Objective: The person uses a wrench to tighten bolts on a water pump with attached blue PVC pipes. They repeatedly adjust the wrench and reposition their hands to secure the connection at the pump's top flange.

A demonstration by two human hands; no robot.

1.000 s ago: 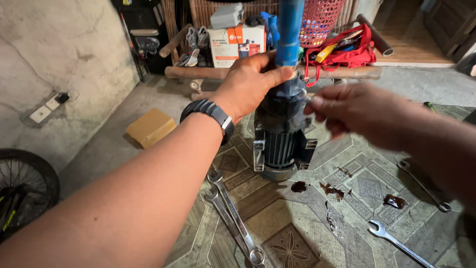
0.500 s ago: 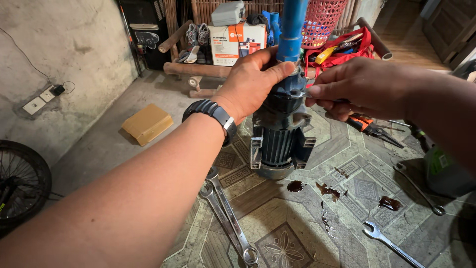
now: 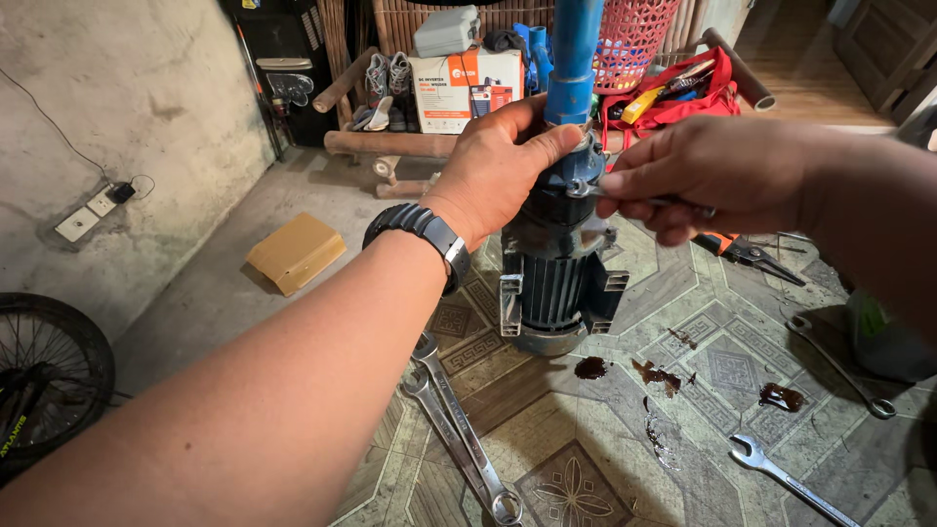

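Observation:
A dark finned pump motor stands upright on the patterned tile floor, with a blue pipe rising from its top. My left hand, a black watch on its wrist, grips the top of the pump where the blue pipe joins it. My right hand holds a thin metal tool whose tip touches the fitting at the pump's top.
Two long spanners lie on the floor near my left arm; two more spanners lie to the right. Dark stains spot the tiles. A yellow block, a cardboard box, a red basket and a bicycle wheel surround the spot.
My right hand has come in close to the pump top with the thin tool. The view has shifted slightly; my left hand keeps its grip.

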